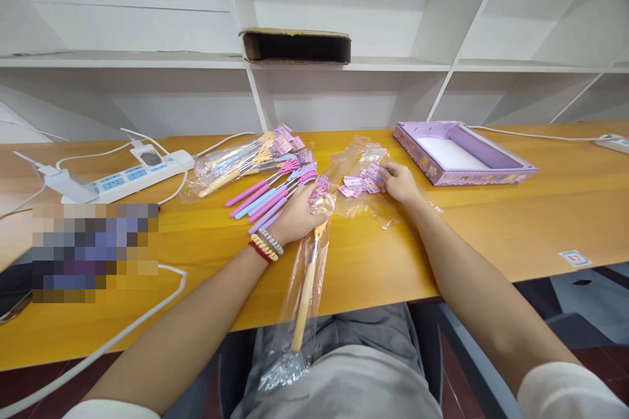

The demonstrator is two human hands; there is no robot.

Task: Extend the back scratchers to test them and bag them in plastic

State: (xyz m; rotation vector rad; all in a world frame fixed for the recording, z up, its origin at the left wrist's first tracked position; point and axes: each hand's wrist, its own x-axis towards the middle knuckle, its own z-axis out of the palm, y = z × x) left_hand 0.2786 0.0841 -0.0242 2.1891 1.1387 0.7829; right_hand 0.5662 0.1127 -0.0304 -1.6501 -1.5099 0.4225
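My left hand [299,215] is closed on the upper end of a clear plastic bag. Inside that bag a wooden-handled stick [304,301] hangs over the table's front edge. Small pink-purple cards [356,185] lie beside my right hand [397,182], whose fingers pinch one card at the right of the group. Clear plastic bags [361,154] are spread around and under the cards. Left of my left hand lie several sticks with pink, blue and purple handles [263,200]. Behind them are bagged sticks [236,163] with cards at their ends.
A purple tray-like box [462,147] sits at the back right of the wooden table [491,222]. At left are a white power strip [132,173], cables and a pixelated area. A cardboard box [297,47] rests on the white shelf [403,65].
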